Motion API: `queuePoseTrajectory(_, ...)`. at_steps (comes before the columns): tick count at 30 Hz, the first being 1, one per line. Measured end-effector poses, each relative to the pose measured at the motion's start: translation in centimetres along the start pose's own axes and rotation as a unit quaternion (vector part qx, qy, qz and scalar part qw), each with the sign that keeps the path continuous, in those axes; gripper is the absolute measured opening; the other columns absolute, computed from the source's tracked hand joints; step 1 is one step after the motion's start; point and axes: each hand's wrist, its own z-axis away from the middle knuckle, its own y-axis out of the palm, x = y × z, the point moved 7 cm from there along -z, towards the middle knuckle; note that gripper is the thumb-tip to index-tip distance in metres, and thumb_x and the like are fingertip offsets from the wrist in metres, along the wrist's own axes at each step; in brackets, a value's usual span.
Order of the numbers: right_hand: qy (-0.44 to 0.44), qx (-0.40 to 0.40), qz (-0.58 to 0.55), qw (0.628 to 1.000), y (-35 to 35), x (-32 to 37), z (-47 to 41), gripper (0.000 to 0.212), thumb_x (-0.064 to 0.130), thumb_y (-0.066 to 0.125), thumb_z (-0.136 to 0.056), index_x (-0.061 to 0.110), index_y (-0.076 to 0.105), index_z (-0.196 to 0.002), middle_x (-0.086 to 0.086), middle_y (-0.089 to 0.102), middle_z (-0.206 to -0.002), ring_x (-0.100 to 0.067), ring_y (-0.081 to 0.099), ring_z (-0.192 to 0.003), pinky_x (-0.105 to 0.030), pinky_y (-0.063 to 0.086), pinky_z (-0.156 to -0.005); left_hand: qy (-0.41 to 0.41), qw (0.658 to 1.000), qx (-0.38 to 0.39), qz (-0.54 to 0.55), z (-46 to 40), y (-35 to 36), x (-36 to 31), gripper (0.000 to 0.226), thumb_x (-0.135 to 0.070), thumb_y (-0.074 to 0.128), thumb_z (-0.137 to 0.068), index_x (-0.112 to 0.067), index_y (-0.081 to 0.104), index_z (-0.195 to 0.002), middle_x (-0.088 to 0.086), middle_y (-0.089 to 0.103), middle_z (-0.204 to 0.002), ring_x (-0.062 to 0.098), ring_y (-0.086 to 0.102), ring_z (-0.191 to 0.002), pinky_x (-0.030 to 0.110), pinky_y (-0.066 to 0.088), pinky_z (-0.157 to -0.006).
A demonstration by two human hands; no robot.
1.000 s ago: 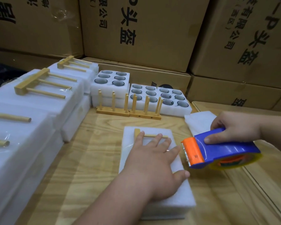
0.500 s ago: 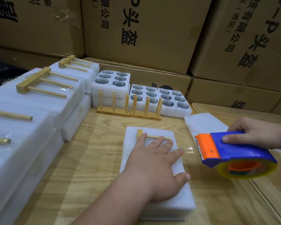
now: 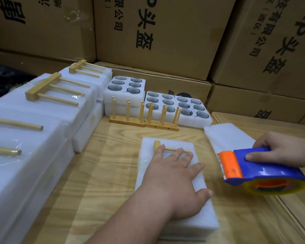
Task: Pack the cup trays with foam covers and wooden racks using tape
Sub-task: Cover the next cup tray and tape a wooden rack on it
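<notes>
Head view | step: taping rack onto covered tray | left hand (image 3: 173,178) flat, pressing pale wooden peg rack (image 3: 167,149) onto white foam-covered tray (image 3: 199,219) at 6 o'clock | right hand (image 3: 282,148) grasps blue-orange tape dispenser (image 3: 253,169) at 3 o'clock, apart from tray | next: likely bring the dispenser's toothed edge to the foam.

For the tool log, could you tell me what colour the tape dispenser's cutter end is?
Orange, on a blue tape dispenser; the head view shows it clearly.
</notes>
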Motion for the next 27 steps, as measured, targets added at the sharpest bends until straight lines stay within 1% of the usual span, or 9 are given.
queuePoseTrajectory(3, 0.023, 0.017, 0.069, 0.997, 0.3, 1.9, -0.1, 0.089, 0.102, 0.049, -0.046, 0.022, 0.074, -0.075, 0.004, 0.073, -0.070, -0.010, 0.067, -0.061, -0.025, 0.046, -0.057, 0.000, 1.000, -0.001, -0.008, -0.1, 0.1, 0.0, 0.070, -0.073, 0.020, -0.095, -0.044, 0.008, -0.158, -0.010, -0.004, -0.169, 0.011, -0.015, -0.154, 0.057, -0.021, -0.116)
queuePoseTrajectory(5, 0.041, 0.015, 0.127, 0.991, 0.1, 3.2, -0.2, 0.085, 0.098, 0.047, -0.049, 0.021, 0.072, -0.075, 0.008, 0.071, -0.067, -0.007, 0.063, -0.057, -0.026, 0.046, -0.058, -0.001, 1.000, -0.001, -0.010, -0.1, 0.2, 0.0, 0.070, -0.073, 0.019, -0.095, -0.044, 0.008, -0.158, -0.010, -0.003, -0.169, 0.012, -0.015, -0.154, 0.057, -0.021, -0.116)
queuePoseTrajectory(9, 0.067, 0.011, 0.236, 0.969, 0.5, 6.2, -1.0, 0.071, 0.090, 0.052, -0.069, 0.021, 0.069, -0.077, 0.003, 0.067, -0.065, -0.010, 0.061, -0.059, -0.026, 0.043, -0.055, -0.003, 1.000, -0.003, -0.007, -0.2, 0.2, 0.0, 0.072, -0.074, 0.020, -0.094, -0.043, 0.009, -0.158, -0.010, -0.001, -0.169, 0.012, -0.014, -0.154, 0.057, -0.021, -0.116)
queuePoseTrajectory(12, 0.069, 0.009, 0.309, 0.948, 1.1, 8.9, -2.0, 0.071, 0.088, 0.052, -0.071, 0.018, 0.067, -0.077, 0.003, 0.064, -0.067, -0.013, 0.056, -0.058, -0.028, 0.039, -0.052, -0.002, 1.000, -0.006, -0.004, -0.2, 0.3, 0.0, 0.072, -0.074, 0.021, -0.094, -0.042, 0.012, -0.158, -0.010, 0.000, -0.169, 0.012, -0.012, -0.155, 0.057, -0.021, -0.116)
queuePoseTrajectory(16, 0.064, 0.007, 0.379, 0.923, 1.6, 12.4, -2.6, 0.063, 0.082, 0.054, -0.076, 0.020, 0.058, -0.072, 0.003, 0.058, -0.068, -0.014, 0.053, -0.059, -0.030, 0.036, -0.050, 0.000, 1.000, -0.016, 0.002, -0.2, 0.2, -0.1, 0.072, -0.073, 0.023, -0.094, -0.040, 0.014, -0.158, -0.008, 0.002, -0.170, 0.013, -0.010, -0.155, 0.058, -0.020, -0.116)
queuePoseTrajectory(20, 0.044, -0.001, 0.440, 0.897, 1.9, 15.1, -2.6, 0.044, 0.061, 0.040, -0.096, 0.022, 0.049, -0.078, 0.007, 0.049, -0.077, -0.015, 0.050, -0.069, -0.031, 0.030, -0.053, 0.001, 1.000, -0.020, 0.007, -0.1, 0.0, -0.2, 0.072, -0.072, 0.025, -0.095, -0.040, 0.014, -0.158, -0.007, 0.004, -0.170, 0.013, -0.008, -0.155, 0.058, -0.020, -0.117)
queuePoseTrajectory(23, 0.034, 0.017, 0.478, 0.877, 2.7, 16.5, -2.8, 0.033, 0.042, 0.033, -0.104, 0.022, 0.052, -0.085, 0.006, 0.046, -0.078, -0.020, 0.051, -0.080, -0.030, 0.029, -0.053, 0.000, 1.000, -0.020, 0.010, 0.0, -0.1, -0.2, 0.072, -0.071, 0.026, -0.095, -0.040, 0.011, -0.158, -0.007, 0.003, -0.170, 0.013, -0.008, -0.155, 0.057, -0.022, -0.117)
queuePoseTrajectory(25, 0.035, 0.032, 0.498, 0.866, 3.2, 16.9, -2.9, 0.031, 0.036, 0.032, -0.105, 0.022, 0.053, -0.087, 0.007, 0.046, -0.079, -0.023, 0.052, -0.086, -0.030, 0.035, -0.059, 0.000, 1.000, -0.018, 0.008, 0.0, -0.1, -0.2, 0.072, -0.071, 0.025, -0.096, -0.039, 0.010, -0.159, -0.007, 0.003, -0.170, 0.014, -0.007, -0.156, 0.056, -0.022, -0.117)
queuePoseTrajectory(27, 0.047, 0.047, 0.506, 0.860, 3.5, 16.9, -2.9, 0.034, 0.033, 0.032, -0.105, 0.021, 0.049, -0.078, 0.006, 0.045, -0.079, -0.024, 0.053, -0.090, -0.034, 0.041, -0.071, -0.001, 1.000, -0.014, 0.003, 0.0, -0.1, -0.3, 0.074, -0.071, 0.024, -0.096, -0.037, 0.008, -0.159, -0.007, 0.003, -0.170, 0.014, -0.007, -0.156, 0.057, -0.021, -0.117)
